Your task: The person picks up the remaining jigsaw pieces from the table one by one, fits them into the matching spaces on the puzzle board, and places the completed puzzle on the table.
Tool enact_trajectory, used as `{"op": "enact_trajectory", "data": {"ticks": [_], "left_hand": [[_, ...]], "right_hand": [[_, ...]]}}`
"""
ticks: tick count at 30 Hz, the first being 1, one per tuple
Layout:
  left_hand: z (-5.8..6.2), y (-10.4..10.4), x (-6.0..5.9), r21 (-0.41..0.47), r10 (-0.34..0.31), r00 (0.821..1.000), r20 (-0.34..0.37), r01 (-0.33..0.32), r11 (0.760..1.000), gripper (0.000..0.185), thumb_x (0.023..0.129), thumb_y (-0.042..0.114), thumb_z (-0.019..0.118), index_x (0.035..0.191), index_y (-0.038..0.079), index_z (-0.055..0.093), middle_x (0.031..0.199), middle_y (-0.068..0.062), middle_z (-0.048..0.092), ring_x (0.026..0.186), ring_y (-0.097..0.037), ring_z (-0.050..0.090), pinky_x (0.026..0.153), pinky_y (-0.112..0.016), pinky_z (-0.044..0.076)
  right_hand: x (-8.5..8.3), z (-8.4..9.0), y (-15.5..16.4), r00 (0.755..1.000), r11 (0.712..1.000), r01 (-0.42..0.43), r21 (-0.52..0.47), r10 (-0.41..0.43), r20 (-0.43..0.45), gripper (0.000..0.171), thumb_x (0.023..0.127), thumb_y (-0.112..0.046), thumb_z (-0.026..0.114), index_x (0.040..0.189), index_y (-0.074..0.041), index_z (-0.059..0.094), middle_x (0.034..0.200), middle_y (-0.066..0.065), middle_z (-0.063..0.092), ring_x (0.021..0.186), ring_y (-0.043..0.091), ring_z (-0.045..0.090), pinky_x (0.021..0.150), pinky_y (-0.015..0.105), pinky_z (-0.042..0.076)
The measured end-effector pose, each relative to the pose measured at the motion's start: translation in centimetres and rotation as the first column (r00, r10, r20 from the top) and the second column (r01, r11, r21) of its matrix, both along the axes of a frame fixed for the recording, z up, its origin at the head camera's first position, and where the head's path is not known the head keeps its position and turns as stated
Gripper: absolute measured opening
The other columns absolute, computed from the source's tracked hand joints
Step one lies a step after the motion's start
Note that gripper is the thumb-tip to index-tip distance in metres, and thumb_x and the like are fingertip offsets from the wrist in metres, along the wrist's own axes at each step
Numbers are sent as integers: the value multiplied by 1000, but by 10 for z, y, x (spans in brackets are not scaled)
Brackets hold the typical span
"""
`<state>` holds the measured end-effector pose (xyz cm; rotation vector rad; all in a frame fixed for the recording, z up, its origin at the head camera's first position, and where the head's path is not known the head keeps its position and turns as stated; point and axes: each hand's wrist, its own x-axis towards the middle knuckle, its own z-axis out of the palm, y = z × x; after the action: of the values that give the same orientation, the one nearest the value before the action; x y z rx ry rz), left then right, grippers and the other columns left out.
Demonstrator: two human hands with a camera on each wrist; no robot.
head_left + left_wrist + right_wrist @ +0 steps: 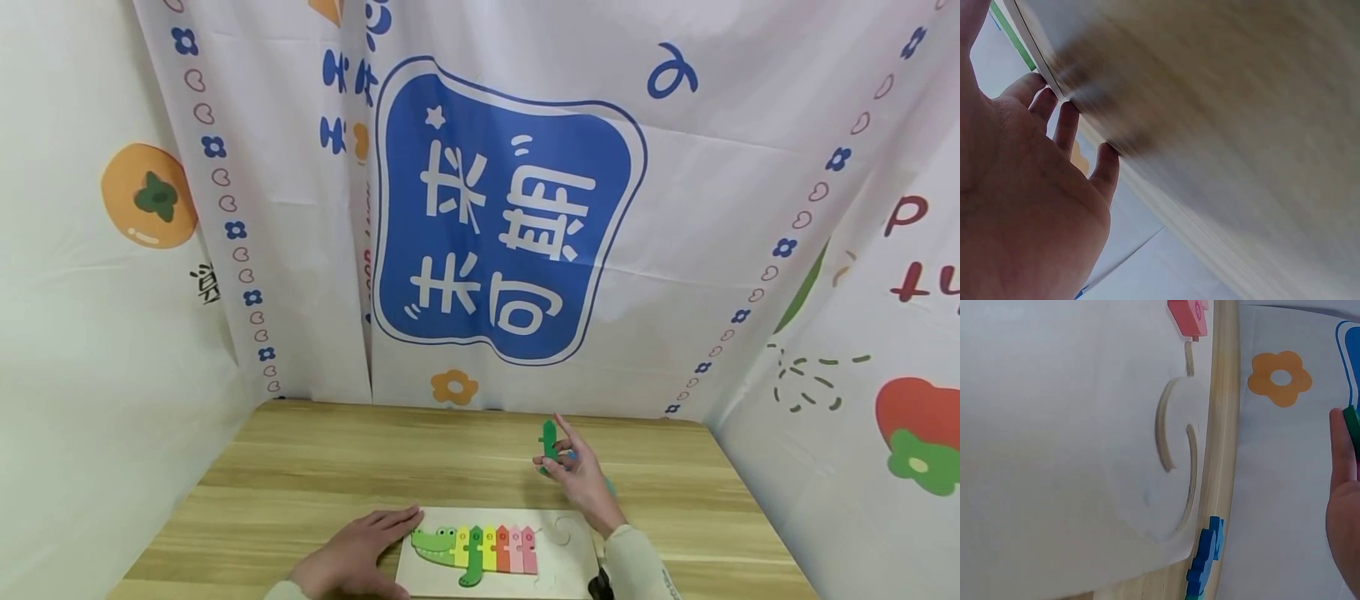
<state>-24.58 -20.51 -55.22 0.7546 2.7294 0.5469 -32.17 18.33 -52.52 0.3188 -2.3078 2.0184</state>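
Observation:
Above the table, beyond the board, my right hand holds a green puzzle piece upright between thumb and fingers, the index finger stretched out past it. My left hand rests beside the left edge of a pale wooden puzzle board, its fingertips at the edge in the left wrist view. On the board lies a crocodile puzzle: a green head, then a row of yellow, green, red and pink pieces. The right wrist view shows the bare carved tail outline past the pink end.
Blue puzzle pieces lie on the wooden table just past the board, partly hidden behind my right hand in the head view. White printed cloth hangs at the back and both sides.

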Motion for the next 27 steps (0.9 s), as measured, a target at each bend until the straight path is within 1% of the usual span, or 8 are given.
{"op": "enact_trajectory", "data": {"ticks": [3, 6, 7, 10, 13, 18, 22, 27], "left_hand": [[0, 0, 1, 3, -5, 1000, -11, 5, 1000, 106, 76, 73, 77, 163, 29, 35, 167, 7, 37, 145, -41, 42, 109, -68, 39], [-2, 0, 0, 1, -18, 999, -40, 18, 1000, 105, 77, 74, 76, 163, 29, 35, 167, 6, 38, 144, -41, 43, 108, -68, 41], [-1, 1, 1, 2, -18, 999, -38, 18, 1000, 104, 78, 72, 76, 163, 28, 35, 167, 5, 38, 144, -41, 43, 107, -68, 41], [-1, 1, 1, 5, -13, 1000, -29, 13, 1000, 104, 78, 71, 77, 163, 28, 35, 167, 5, 38, 143, -40, 44, 108, -68, 41], [2, 2, 3, 0, 0, 1000, -9, 0, 1000, 104, 78, 69, 78, 163, 28, 35, 167, 6, 38, 144, -39, 43, 109, -67, 40], [3, 2, 2, -9, 4, 1000, -8, -4, 1000, 103, 79, 69, 78, 163, 28, 35, 166, 6, 38, 144, -39, 43, 109, -67, 40], [1, 2, 1, -10, 8, 1000, -6, -8, 1000, 104, 78, 71, 78, 163, 30, 34, 166, 7, 38, 144, -39, 43, 109, -68, 40], [1, 1, 1, -10, -1, 1000, -11, 1, 1000, 104, 78, 70, 78, 163, 28, 35, 166, 6, 38, 143, -40, 43, 108, -68, 41]], "right_hand": [[0, 0, -1, 1000, 1000, -11, -7, 12, 22, 80, 101, 9, 57, 162, -37, 32, 119, 19, 49, 111, 33, 73, 92, 32, 60], [0, 0, -1, 999, 1000, -4, -9, 4, 37, 73, 102, 8, 55, 159, -32, 34, 121, 19, 49, 112, 30, 73, 93, 31, 60], [0, 0, -1, 999, 1000, -1, -12, 2, 39, 71, 102, 7, 55, 159, -31, 34, 121, 19, 49, 112, 30, 73, 93, 31, 60], [1, 0, -1, 999, 999, -7, -44, 9, 45, 71, 102, 9, 55, 158, -29, 34, 121, 20, 48, 112, 31, 72, 93, 31, 60], [3, 1, -2, 999, 997, -23, -67, 26, 45, 75, 101, 10, 55, 159, -31, 32, 120, 20, 46, 112, 32, 72, 93, 32, 60], [3, 2, -2, 998, 995, -51, -88, 54, 30, 76, 101, 12, 54, 158, -33, 32, 118, 20, 45, 113, 33, 71, 94, 34, 60], [2, 2, -1, 998, 994, -63, -92, 65, 20, 75, 100, 12, 56, 156, -32, 33, 117, 19, 45, 114, 34, 71, 93, 36, 61], [1, 2, 0, 997, 995, -70, -77, 71, 19, 75, 99, 12, 58, 155, -31, 34, 116, 18, 46, 115, 34, 71, 92, 34, 61]]}}
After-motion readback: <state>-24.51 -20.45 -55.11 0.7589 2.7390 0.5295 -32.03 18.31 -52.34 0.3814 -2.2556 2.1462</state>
